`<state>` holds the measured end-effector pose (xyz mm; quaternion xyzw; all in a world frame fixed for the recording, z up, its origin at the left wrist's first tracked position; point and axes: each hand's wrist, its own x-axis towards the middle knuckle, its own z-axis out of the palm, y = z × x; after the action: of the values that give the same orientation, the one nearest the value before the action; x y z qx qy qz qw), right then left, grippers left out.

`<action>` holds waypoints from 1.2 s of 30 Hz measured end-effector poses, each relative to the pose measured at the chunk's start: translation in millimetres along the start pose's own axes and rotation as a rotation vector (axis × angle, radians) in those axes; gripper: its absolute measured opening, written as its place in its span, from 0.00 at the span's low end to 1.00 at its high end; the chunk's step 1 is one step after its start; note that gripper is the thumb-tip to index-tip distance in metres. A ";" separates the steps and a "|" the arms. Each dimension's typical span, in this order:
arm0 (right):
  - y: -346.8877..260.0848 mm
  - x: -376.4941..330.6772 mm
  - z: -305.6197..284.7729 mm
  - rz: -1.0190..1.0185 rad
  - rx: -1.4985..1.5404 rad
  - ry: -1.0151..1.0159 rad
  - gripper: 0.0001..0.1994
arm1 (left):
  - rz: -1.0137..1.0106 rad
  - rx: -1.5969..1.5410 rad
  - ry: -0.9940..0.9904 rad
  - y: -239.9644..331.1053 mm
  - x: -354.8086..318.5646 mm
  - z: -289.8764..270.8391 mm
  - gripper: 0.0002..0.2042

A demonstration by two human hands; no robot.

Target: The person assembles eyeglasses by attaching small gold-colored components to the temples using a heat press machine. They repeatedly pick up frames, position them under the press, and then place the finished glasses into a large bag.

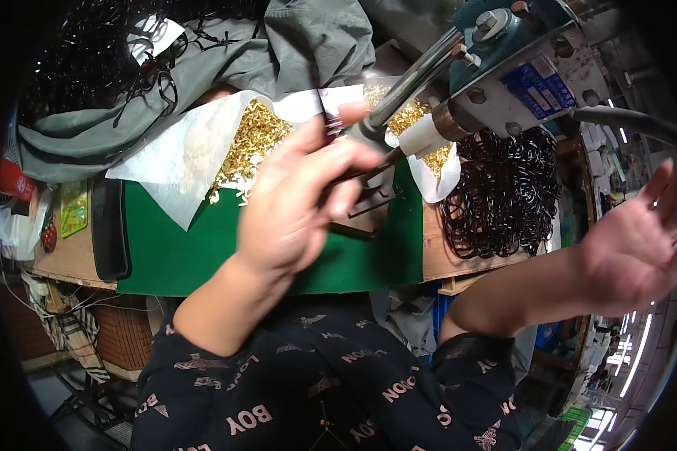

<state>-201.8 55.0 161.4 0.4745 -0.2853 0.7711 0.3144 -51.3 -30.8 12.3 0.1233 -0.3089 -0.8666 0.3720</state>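
My left hand [286, 199], slightly smeared by motion, is closed in front of the bench machine [496, 75]. Between its fingers is a thin, dark, glossy eyeglass frame [361, 174], mostly hidden by the fingers, close to the machine's pale cylindrical end [423, 138]. A small metal block [368, 207] sits below that end. Far off to the right, my right hand [632, 248] is raised, palm showing and fingers stretched out; nothing shows in it. Small gold metal pieces [252, 143] lie heaped on white paper [180, 146] beyond my left hand.
Green cloth [195, 259] covers the middle of the wooden bench [470, 259]. Stacked dark eyeglass frames [500, 199] stand at right, beside more gold pieces [438, 159]. Grey fabric [226, 64] and another dark frame pile [75, 68] fill the back left. A black case [109, 229] lies at left.
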 end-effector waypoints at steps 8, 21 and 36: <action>142.4 -165.1 -141.8 1.162 -0.527 -0.694 0.10 | 0.053 -0.099 0.145 22.3 -63.3 -96.6 0.24; 203.1 -228.1 -133.7 0.540 -0.421 -1.081 0.09 | 0.483 1.803 0.260 28.1 -78.4 -81.1 0.23; 24.2 -178.8 -106.5 1.633 0.655 -0.403 0.06 | 0.236 1.396 -0.196 -17.4 -75.4 -58.4 0.32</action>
<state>-216.0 79.9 -46.2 0.3162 -0.3494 0.6990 -0.5380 16.9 6.9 -45.3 0.2200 -0.8348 -0.4277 0.2680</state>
